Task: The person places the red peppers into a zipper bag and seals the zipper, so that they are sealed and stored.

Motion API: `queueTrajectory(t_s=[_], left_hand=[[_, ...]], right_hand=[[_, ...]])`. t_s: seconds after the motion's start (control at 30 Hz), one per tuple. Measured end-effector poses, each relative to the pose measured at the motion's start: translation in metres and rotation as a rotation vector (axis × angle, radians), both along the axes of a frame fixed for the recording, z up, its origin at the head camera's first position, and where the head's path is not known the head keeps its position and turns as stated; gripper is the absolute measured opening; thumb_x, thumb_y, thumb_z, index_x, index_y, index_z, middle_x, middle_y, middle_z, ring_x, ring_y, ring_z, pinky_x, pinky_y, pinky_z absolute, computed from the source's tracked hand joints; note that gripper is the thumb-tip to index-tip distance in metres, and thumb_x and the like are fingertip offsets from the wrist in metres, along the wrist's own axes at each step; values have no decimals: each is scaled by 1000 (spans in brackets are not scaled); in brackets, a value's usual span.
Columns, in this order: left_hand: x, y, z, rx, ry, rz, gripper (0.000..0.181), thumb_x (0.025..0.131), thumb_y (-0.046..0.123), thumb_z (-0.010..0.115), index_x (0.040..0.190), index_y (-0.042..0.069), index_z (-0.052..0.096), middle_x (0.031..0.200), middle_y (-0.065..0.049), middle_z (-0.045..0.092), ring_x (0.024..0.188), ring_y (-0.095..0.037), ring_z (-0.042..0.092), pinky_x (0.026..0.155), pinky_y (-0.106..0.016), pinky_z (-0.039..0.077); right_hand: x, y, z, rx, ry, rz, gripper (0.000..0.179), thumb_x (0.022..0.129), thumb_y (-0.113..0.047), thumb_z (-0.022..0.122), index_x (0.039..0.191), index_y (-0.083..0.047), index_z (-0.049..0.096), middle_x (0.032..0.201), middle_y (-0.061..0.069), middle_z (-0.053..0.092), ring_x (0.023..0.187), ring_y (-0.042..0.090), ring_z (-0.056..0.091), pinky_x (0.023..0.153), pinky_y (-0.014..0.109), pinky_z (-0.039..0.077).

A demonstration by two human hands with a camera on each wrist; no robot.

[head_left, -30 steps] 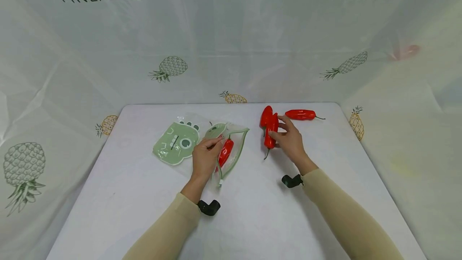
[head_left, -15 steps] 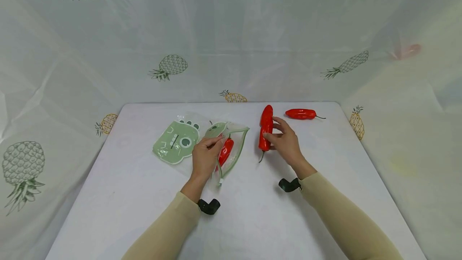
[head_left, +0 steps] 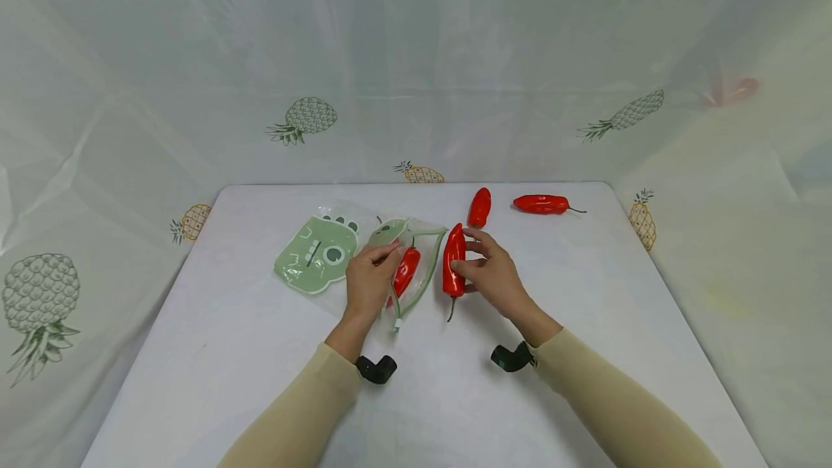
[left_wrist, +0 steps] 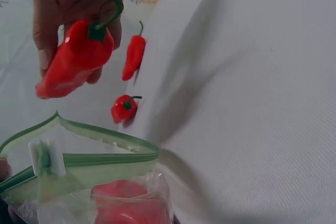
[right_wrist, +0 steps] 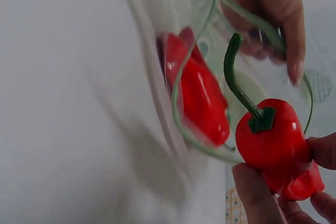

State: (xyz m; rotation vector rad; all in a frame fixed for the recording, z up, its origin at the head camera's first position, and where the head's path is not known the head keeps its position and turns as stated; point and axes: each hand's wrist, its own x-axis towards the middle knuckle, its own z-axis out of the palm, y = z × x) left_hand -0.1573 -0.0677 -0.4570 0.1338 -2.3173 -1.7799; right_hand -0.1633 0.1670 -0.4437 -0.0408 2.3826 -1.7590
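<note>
A clear zip bag [head_left: 315,255] printed with a green cartoon face lies left of centre in the head view. My left hand [head_left: 369,284] pinches its rim, and the mouth gapes to the right. Inside the bag are red peppers [right_wrist: 202,95], one showing through the plastic near the mouth. My right hand [head_left: 495,276] grips another red chili pepper [head_left: 453,262] by its sides, just right of the bag's mouth and apart from it. That pepper's green stem [right_wrist: 239,77] points toward me. In the left wrist view the green zip rim [left_wrist: 110,160] stands spread below the held pepper.
Two more red peppers lie at the back of the white table [head_left: 429,410]: one upright in view [head_left: 479,208], one sideways [head_left: 541,204] farther right. A pineapple-print sheet [head_left: 416,49] hangs behind the table.
My right hand has carried the chili pepper left and nearer to me, away from the back pepper and toward the bag's mouth. The left hand and bag have hardly moved.
</note>
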Motion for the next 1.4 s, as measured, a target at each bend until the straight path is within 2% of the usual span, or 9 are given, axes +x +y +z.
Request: queueTrajectory(t_s=[0.17,0.3,0.43,0.6,0.7,0.9,1.07,1.2,1.4], left_hand=[[-1,1,3,-5,1,-2,20,97,23,77,113,13,84,111,-6,77,101,-21,70,80,-21,58],[0,3,5,-3,-8,-6,21,98,23,76,115,13,83,112,-6,76,103,-22,70,86,-32,62],[0,4,8,5,-9,-6,20,97,22,77,113,11,83,113,-6,76,105,-22,69,85,-24,60],[2,7,11,49,-8,-29,21,97,20,77,114,8,83,112,-8,75,103,-22,68,78,-15,57],[6,9,14,75,-12,-46,22,98,20,77,115,7,82,110,-9,74,100,-23,67,75,-16,58],[9,14,18,109,-1,-43,19,97,19,77,111,8,83,109,-10,75,98,-20,66,73,-16,57],[10,18,18,140,4,-47,18,95,15,79,110,5,83,106,-13,74,96,-18,67,75,-15,57],[12,19,19,149,-1,-53,18,94,15,80,109,6,84,108,-14,75,98,-18,68,76,-15,57],[16,14,22,169,-33,-85,18,97,20,77,110,9,84,111,-9,76,101,-19,68,76,-18,58]], right_hand=[[10,-16,3,-32,-30,50,72,94,-15,79,157,-21,44,146,17,58,110,33,70,70,43,66],[14,-26,1,-30,-57,64,73,91,-16,80,156,-19,46,145,18,59,110,33,70,70,43,65],[13,-36,-3,-47,-71,56,72,92,-18,80,156,-18,46,143,19,60,111,34,70,68,42,65],[6,-48,-6,-91,-73,16,71,94,-18,79,157,-16,44,144,19,59,114,35,69,68,44,65],[3,-53,-7,-84,-49,-20,71,95,-19,78,157,-14,44,143,19,59,113,36,70,69,44,65],[0,-64,-10,12,23,-94,62,98,-22,74,153,-13,46,139,19,62,107,34,73,65,39,65],[0,-75,-8,-17,26,-116,59,98,-26,74,150,-14,50,137,18,65,104,30,74,66,38,65],[0,-80,-7,-65,16,-131,60,98,-29,74,150,-12,49,139,20,63,98,30,76,70,43,65],[-2,-79,-11,-11,55,-175,56,100,-25,73,147,-8,47,140,21,60,95,31,77,73,47,65]])
